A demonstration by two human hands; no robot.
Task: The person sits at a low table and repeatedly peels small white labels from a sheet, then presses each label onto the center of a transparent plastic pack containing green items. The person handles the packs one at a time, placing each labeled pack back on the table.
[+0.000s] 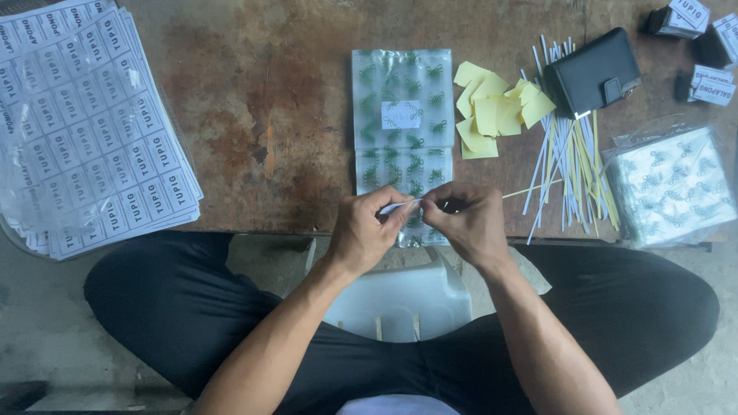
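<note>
My left hand and my right hand meet at the near edge of a worn brown board. Between their fingertips they pinch a thin white strip, and a yellow strip end sticks out to the right of my right hand. Under the hands lies a clear plastic bag with a green bow print, stretching away from me. It carries a small white label in its middle.
A stack of printed sticker sheets lies at the left. Yellow paper slips, a fan of white and yellow strips, a black wallet, label bundles and a pack of bow-print bags sit at the right.
</note>
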